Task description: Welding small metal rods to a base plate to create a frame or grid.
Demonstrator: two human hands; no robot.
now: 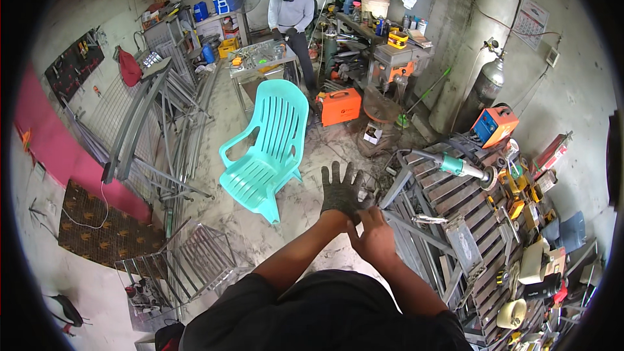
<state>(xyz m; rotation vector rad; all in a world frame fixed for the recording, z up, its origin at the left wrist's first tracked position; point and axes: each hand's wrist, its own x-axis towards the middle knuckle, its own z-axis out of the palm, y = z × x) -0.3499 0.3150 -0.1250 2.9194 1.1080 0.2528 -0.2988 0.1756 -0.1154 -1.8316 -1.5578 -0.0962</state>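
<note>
**Bare fingers tug a knit glove at the wrist**

The left hand (342,190) is raised with fingers spread and straight, wrapped in a dark grey knitted glove (340,196) of coarse, speckled weave; its grip is released, grasping nothing. The bare right hand (372,235) has its grip clenched on the glove's cuff at the left wrist, fingers pinched on the fabric.

Just beside the hands to the right stands a slatted grey metal tabletop (448,190), its flat bars carrying a teal-bodied angle grinder (463,168) with a round disc, yellow tools and a boxy orange welder (494,125). Beyond the hands, on the mottled concrete floor (224,110), sits a smooth turquoise plastic chair (268,149) with a ribbed back. Further off, another person (291,16) bends over a steel workbench (260,58).
</note>
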